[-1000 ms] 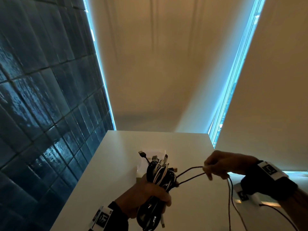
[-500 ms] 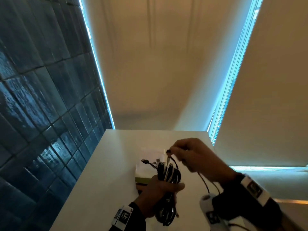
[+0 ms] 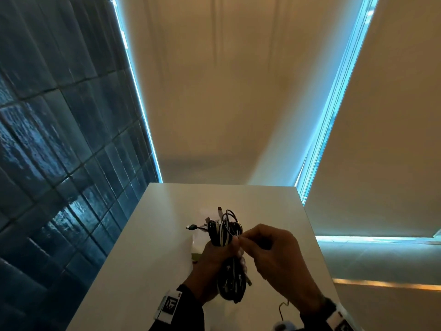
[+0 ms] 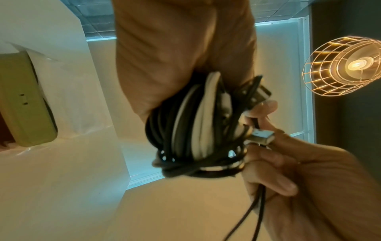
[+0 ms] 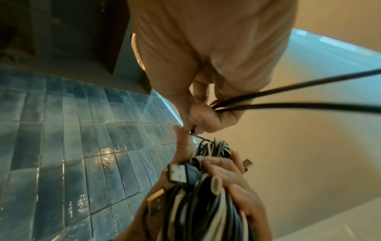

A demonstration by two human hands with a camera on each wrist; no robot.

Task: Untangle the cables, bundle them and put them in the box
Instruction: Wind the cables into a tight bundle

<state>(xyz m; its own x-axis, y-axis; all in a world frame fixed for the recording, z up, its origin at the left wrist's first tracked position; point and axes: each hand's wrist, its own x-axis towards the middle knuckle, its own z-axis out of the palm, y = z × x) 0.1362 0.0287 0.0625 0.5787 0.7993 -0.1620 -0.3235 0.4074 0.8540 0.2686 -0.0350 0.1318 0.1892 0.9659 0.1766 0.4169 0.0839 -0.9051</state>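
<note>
My left hand (image 3: 235,250) grips a thick bundle of black and white cables (image 3: 224,232) upright above the table, with USB plugs (image 3: 191,227) sticking out at its top. My right hand (image 3: 241,240) is right against the bundle and pinches a thin black cable (image 5: 288,97) whose two strands trail away from the hand. That cable is looped crosswise round the bundle (image 4: 195,168). A pale green box (image 4: 22,101) sits on the table behind my left hand and is mostly hidden in the head view.
The white table (image 3: 155,259) runs along a blue tiled wall (image 3: 59,163) on the left and ends at a right edge by the window blinds (image 3: 381,139). A wire-caged lamp (image 4: 340,65) hangs to the side.
My right hand carried the thin black cable from the right, over the top of the bundle, down to its front beside my left thumb. The left hand kept its hold.
</note>
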